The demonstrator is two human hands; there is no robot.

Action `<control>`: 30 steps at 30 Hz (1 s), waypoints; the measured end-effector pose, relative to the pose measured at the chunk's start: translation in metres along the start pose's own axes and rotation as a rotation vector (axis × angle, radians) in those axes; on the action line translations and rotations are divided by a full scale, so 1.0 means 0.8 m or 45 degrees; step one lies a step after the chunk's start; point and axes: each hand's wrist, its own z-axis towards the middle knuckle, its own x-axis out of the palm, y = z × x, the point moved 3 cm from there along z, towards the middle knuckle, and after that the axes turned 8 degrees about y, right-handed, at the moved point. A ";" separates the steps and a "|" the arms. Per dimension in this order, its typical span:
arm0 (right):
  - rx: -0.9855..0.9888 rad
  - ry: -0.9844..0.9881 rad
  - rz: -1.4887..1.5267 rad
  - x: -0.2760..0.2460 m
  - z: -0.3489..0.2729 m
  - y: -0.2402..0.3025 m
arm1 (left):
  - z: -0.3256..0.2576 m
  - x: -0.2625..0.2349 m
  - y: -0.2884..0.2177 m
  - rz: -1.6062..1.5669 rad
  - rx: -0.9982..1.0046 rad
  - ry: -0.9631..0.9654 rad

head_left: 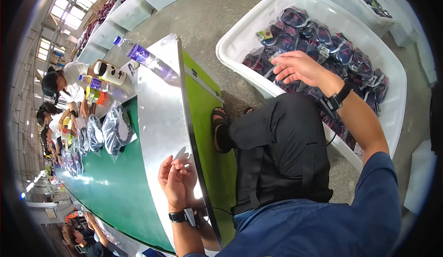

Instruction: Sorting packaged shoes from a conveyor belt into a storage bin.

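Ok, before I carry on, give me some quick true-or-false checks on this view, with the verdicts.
1. The right hand is over the white tub. True.
2. The left hand grips the purple-labelled bottle. False: the left hand is apart from the bottle.
3. The belt is green. True.
4. The tub is empty. False: bagged items are piled in it.
5. Each wrist wears a black band. True.
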 end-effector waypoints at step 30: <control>0.050 0.828 -0.398 0.279 0.073 -0.023 | 0.259 -0.389 -0.161 1.117 -0.344 -0.854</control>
